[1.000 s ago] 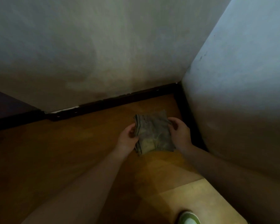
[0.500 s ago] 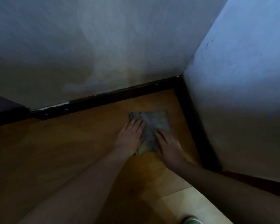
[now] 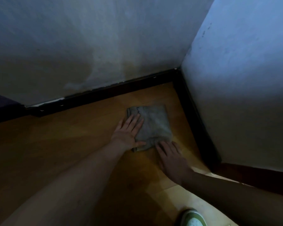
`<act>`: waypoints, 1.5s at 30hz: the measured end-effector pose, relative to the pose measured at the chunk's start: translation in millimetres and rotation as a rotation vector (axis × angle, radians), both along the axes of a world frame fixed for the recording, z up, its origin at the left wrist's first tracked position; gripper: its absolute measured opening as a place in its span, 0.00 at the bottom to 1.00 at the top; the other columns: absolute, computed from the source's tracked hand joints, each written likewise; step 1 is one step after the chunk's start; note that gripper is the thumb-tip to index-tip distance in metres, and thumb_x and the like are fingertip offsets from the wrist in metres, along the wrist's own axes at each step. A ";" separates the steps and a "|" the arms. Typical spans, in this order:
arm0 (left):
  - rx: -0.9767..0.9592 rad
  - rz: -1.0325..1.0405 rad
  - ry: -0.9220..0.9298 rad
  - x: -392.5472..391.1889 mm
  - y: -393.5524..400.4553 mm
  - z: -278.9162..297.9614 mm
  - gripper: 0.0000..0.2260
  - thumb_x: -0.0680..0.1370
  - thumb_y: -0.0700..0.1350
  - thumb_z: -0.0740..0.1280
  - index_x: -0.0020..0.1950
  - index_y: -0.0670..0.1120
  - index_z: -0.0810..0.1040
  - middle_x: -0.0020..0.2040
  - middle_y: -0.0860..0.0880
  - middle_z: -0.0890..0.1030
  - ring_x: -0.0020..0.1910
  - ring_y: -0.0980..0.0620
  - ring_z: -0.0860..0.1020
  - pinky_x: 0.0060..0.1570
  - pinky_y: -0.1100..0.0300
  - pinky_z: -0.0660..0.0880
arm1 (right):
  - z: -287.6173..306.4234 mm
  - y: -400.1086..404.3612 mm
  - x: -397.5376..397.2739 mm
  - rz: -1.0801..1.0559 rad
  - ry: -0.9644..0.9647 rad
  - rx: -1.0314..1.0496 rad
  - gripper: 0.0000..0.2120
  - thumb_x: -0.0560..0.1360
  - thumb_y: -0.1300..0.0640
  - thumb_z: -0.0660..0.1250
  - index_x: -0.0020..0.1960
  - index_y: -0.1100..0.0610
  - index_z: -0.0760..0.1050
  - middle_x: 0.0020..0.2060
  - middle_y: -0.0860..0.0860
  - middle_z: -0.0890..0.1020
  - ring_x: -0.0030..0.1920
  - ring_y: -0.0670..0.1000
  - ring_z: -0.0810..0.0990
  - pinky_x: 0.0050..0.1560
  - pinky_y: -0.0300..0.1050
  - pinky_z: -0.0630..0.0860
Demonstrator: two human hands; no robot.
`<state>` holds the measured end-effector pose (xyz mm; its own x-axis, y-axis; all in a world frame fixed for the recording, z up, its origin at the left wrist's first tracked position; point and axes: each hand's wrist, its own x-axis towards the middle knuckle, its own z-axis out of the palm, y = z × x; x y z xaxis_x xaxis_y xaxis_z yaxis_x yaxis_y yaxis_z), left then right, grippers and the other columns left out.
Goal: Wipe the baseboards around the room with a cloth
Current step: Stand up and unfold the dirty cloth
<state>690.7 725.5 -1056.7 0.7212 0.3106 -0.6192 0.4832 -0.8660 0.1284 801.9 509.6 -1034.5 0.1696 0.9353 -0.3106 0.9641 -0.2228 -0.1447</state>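
The right hand [image 3: 171,158] lies flat, fingers straight, tips touching the near edge of the folded cloth [image 3: 153,126]. The left hand [image 3: 129,132] presses its left side, fingers straight and together. Beyond the fingertips, dark baseboards [image 3: 104,92] meet in the corner.

I see a folded grey-green fabric cloth [image 3: 153,126] lying flat on the orange-brown wooden floor [image 3: 64,136], near the room's corner; my left hand [image 3: 129,131] rests on its left side with fingers straight; my right hand [image 3: 171,159] lies flat at its near edge, fingertips touching the fabric; a dark brown baseboard [image 3: 114,90] runs below the pale stained wall [image 3: 88,46]; a green-and-white shoe [image 3: 193,217] shows at the bottom.
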 end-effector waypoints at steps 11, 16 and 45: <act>0.049 -0.040 -0.094 -2.7 1.7 12.9 0.42 0.77 0.73 0.50 0.79 0.54 0.31 0.79 0.49 0.30 0.79 0.49 0.34 0.73 0.46 0.32 | 9.1 16.0 16.8 0.109 -0.015 0.114 0.12 0.64 0.53 0.76 0.46 0.54 0.80 0.41 0.51 0.81 0.42 0.53 0.81 0.48 0.46 0.77; 0.119 -0.038 -0.254 -7.6 -20.1 8.1 0.33 0.83 0.63 0.47 0.81 0.50 0.37 0.81 0.48 0.38 0.80 0.50 0.39 0.74 0.53 0.33 | 4.7 16.6 9.2 0.025 0.057 0.039 0.25 0.70 0.54 0.70 0.67 0.57 0.74 0.61 0.56 0.78 0.61 0.58 0.77 0.63 0.54 0.73; 0.007 0.014 -0.058 55.2 -1.3 16.6 0.45 0.78 0.68 0.58 0.80 0.48 0.34 0.79 0.47 0.30 0.79 0.48 0.34 0.78 0.50 0.48 | -14.2 113.8 52.1 -0.369 0.122 -0.210 0.32 0.83 0.46 0.45 0.79 0.56 0.36 0.79 0.56 0.36 0.78 0.54 0.35 0.76 0.61 0.41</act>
<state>745.9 724.2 -1040.0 0.7514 0.3249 -0.5744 0.4873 -0.8601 0.1509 854.1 623.4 -1048.7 0.4309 0.7333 -0.5260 0.7931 -0.5858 -0.1669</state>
